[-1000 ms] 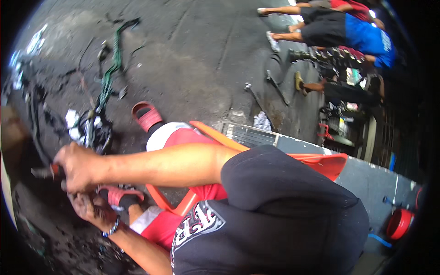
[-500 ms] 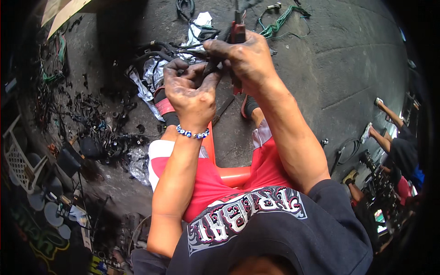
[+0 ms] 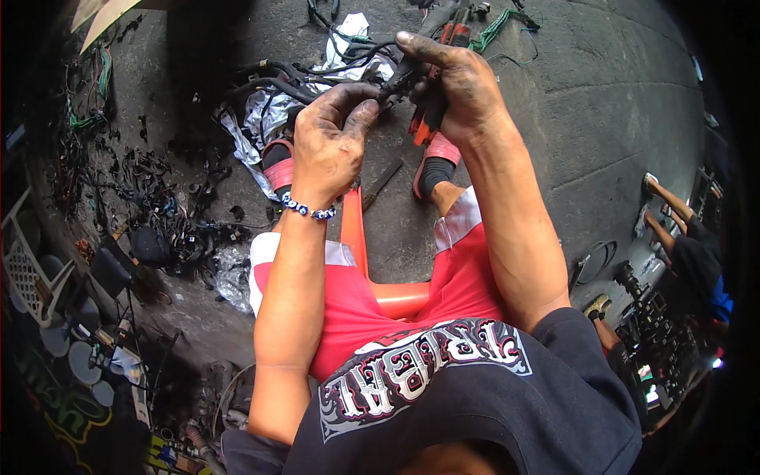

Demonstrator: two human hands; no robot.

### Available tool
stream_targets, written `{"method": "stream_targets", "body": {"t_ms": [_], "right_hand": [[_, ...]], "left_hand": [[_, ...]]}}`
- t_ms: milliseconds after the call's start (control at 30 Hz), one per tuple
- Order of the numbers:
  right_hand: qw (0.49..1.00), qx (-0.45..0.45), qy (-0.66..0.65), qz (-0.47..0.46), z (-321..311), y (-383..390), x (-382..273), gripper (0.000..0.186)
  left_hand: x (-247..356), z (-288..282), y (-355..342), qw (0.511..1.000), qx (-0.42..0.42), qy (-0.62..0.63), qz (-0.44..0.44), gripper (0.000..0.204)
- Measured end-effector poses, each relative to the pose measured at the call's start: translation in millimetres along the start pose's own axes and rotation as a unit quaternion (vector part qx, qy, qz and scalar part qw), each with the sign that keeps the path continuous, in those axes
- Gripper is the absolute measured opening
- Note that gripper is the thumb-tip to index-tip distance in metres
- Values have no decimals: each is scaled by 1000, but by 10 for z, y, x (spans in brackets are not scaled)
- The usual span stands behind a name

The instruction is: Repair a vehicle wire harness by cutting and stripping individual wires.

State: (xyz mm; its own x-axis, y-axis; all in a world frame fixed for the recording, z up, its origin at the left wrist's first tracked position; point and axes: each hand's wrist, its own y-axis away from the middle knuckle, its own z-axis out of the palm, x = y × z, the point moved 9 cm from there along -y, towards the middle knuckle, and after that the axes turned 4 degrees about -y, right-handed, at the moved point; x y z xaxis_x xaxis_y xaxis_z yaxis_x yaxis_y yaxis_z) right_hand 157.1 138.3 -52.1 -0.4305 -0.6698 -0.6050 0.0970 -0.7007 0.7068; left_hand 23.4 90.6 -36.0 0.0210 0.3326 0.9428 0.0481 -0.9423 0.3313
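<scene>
Left hand [image 3: 331,150]: thumb and forefinger pinching a dark, black-wrapped cable length [image 3: 401,77]. Right hand [image 3: 473,91]: fingers curled round a red-and-black-handled hand tool [image 3: 460,33], thumb stretched out near the cable; exact grip of the hidden fingers cannot be told. Cable length is held up between the two hands, over the gap between the feet — tool close beside it, pointing toward the upper edge. Beyond the left hand, a tangle of thick black cables [image 3: 286,79] lies over crumpled silvery-white sheeting [image 3: 265,115]. Green-wrapped wire bundle [image 3: 492,32] on the grey, stained floor [image 3: 609,103], past the right hand. Small black scraps [image 3: 142,186] scattered to the left.
</scene>
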Motion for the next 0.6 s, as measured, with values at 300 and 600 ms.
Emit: {"method": "stream_targets", "body": {"t_ms": [300, 600], "right_hand": [[989, -111, 96, -15, 210, 21, 26, 18], [955, -157, 244, -65, 296, 47, -14, 16]], "left_hand": [[17, -45, -25, 997, 56, 41, 13, 16], [90, -112, 5, 998, 54, -10, -2, 23]]}}
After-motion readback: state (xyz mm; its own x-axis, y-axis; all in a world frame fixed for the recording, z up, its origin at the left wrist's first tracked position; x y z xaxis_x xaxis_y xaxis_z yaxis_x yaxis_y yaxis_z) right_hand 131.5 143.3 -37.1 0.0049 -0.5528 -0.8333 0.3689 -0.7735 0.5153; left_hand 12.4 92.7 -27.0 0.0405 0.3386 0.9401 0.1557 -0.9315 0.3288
